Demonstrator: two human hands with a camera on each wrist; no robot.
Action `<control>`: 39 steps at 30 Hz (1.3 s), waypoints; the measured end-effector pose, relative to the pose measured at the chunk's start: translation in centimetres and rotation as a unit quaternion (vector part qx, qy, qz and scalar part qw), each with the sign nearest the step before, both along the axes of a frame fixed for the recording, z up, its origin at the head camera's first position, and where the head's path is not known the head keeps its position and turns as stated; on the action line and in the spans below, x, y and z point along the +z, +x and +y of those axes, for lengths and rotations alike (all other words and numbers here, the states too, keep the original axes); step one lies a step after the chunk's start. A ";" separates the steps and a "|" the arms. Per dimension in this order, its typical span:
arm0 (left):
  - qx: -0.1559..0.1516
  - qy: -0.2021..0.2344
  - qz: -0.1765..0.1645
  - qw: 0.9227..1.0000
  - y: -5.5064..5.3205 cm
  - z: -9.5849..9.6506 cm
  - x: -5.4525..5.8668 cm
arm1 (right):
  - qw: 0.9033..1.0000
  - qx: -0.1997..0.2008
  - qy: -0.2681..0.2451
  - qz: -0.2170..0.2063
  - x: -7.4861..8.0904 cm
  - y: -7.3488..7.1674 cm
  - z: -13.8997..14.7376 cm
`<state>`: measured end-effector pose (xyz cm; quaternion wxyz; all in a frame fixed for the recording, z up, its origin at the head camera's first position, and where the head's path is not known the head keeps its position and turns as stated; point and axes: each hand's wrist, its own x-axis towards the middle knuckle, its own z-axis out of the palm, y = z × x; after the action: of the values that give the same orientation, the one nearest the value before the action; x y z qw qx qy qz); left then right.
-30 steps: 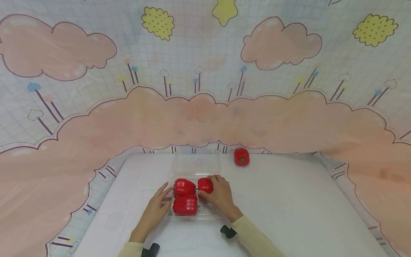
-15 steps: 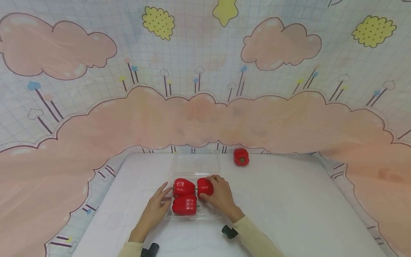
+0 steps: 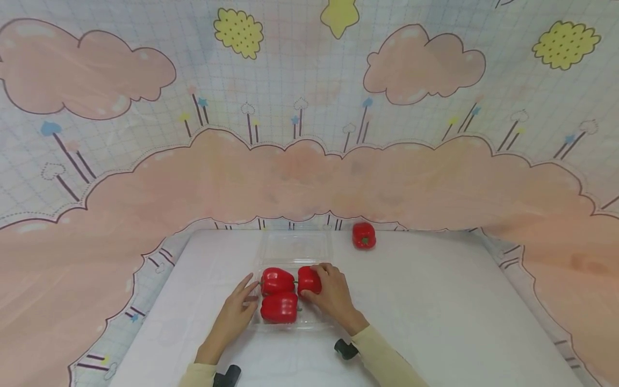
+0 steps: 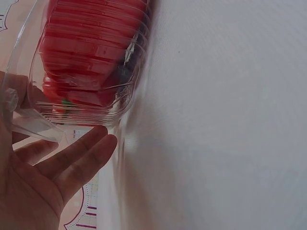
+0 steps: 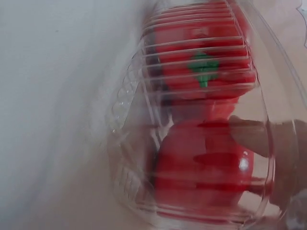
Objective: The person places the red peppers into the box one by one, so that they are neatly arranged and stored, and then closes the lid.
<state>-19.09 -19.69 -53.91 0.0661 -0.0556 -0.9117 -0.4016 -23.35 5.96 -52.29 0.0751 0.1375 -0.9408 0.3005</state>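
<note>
A clear plastic clamshell container stands on the white table, its lid folded back. Inside lie two red bell peppers on the left, a back one and a front one, both on their sides. My right hand grips a third red bell pepper at the container's back right; the right wrist view shows it blurred through the clear wall. My left hand rests against the container's left side with fingers extended. Through the ribbed wall in the left wrist view, red peppers show beside the left fingertips.
Another red bell pepper sits at the table's back edge, right of the transparent lid. A cloud-patterned cloth hangs behind the table. Dark camera mounts show by both wrists.
</note>
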 end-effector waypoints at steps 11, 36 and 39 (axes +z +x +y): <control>0.003 -0.004 -0.003 1.000 -0.1 0.1 0.0 | 0.998 0.029 -0.027 -0.046 1.6 -0.1 1.0; -0.010 0.000 0.003 1.000 -0.2 -0.1 0.0 | 0.997 0.038 -0.066 0.017 8.2 1.8 3.6; -0.010 0.001 0.004 1.000 -0.2 -0.1 0.0 | 0.997 0.037 -0.069 0.025 8.6 2.0 4.0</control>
<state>-19.28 -19.80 -53.95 0.0658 -0.0663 -0.9106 -0.4026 -21.37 9.92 -43.68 0.0962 0.1743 -0.9099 0.3639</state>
